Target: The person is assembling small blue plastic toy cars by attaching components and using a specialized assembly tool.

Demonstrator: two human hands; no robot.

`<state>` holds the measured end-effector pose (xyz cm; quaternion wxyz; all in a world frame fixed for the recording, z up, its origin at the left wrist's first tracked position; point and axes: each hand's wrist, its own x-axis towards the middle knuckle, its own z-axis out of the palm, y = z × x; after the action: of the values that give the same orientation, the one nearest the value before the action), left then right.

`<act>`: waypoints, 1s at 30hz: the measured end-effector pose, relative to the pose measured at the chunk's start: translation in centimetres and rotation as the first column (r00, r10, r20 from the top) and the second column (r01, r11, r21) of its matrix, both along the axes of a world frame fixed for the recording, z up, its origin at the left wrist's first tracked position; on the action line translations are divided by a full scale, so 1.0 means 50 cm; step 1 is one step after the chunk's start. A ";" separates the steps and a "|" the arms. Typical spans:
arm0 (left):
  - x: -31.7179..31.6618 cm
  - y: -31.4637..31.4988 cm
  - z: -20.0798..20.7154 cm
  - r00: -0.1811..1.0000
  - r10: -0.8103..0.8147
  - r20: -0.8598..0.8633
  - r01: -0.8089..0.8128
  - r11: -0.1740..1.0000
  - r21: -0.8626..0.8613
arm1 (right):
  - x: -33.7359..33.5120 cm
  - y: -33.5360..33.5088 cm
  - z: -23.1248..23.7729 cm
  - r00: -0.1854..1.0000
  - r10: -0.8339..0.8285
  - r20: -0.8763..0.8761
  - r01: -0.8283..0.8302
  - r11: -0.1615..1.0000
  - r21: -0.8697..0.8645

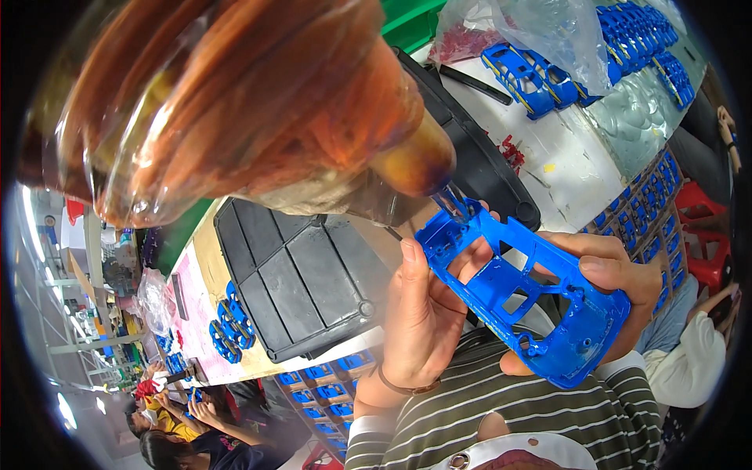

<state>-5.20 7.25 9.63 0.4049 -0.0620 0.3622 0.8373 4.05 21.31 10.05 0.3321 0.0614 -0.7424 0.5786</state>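
Note:
A blue plastic toy car body shell (501, 286) is held tilted in both hands, its hollow inner side showing. My left hand (423, 317) grips the shell's far-left end, thumb up beside it and fingers partly hidden behind. My right hand (619, 274) wraps round the near-right end, with fingers reaching under the rim. At the left end of the shell, the thin metal tip (452, 204) of a large nozzle (415, 157) meets or nearly meets the plastic; I cannot tell whether they touch. Orange-brown wrapping under clear film (235, 102) covers the nozzle's body.
Black ribbed plastic lids or trays (301, 270) lie on the table behind the shell. More blue shells (533, 78) stand in rows at the upper right, near a clear plastic bag (540, 35) and small red parts (511, 153). Other people (211, 423) sit at the lower left.

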 end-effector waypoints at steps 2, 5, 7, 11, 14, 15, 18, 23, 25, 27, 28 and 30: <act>0.000 -0.002 0.000 1.000 -0.006 0.016 0.006 1.000 0.006 | 0.004 0.002 -0.002 1.000 0.002 0.013 -0.002 1.000 0.004; -0.002 -0.001 0.000 0.999 -0.008 0.043 0.008 1.000 0.016 | 0.007 0.008 -0.003 0.999 0.020 0.026 -0.021 1.000 0.017; -0.003 -0.001 0.002 0.999 -0.014 0.047 0.013 1.000 0.014 | 0.009 0.009 -0.002 0.999 0.029 0.037 -0.030 0.999 0.017; -0.007 -0.005 0.001 0.998 -0.032 0.058 0.031 0.999 0.020 | 0.010 0.007 0.002 0.999 0.029 0.042 -0.029 0.999 -0.017; -0.007 -0.004 0.003 0.998 -0.028 0.054 0.027 0.999 0.018 | 0.010 0.004 0.001 0.999 0.027 0.039 -0.025 0.999 -0.043; -0.007 -0.005 0.005 0.998 -0.032 0.057 0.031 0.999 0.017 | 0.010 0.005 0.000 0.998 0.035 0.044 -0.034 0.999 -0.018; -0.008 -0.007 0.012 0.997 -0.036 0.073 0.036 0.999 0.011 | 0.006 0.013 0.000 0.996 0.073 0.057 -0.077 0.993 0.087; -0.009 -0.004 0.010 0.996 -0.048 0.073 0.048 0.999 0.004 | 0.006 0.013 -0.011 0.997 0.075 0.025 -0.077 0.993 0.085; -0.009 -0.005 0.008 0.997 -0.054 0.062 0.053 0.998 0.016 | 0.006 0.012 -0.012 0.998 0.065 0.025 -0.067 0.994 0.087; -0.009 -0.007 0.010 0.997 -0.051 0.064 0.050 0.999 0.015 | 0.003 0.007 -0.012 0.999 0.040 -0.002 -0.040 0.997 0.060; -0.009 -0.007 0.011 0.996 -0.049 0.069 0.049 0.999 0.008 | 0.001 0.004 -0.013 0.999 0.019 -0.025 -0.018 0.999 0.032; -0.009 -0.006 0.012 0.996 -0.048 0.077 0.048 0.999 0.002 | -0.005 -0.007 -0.013 0.996 -0.036 -0.085 0.031 0.998 -0.062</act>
<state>-5.65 6.96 10.25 0.4386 -0.0855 0.3478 0.8242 3.79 20.95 9.41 0.3750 0.0637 -0.7106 0.5920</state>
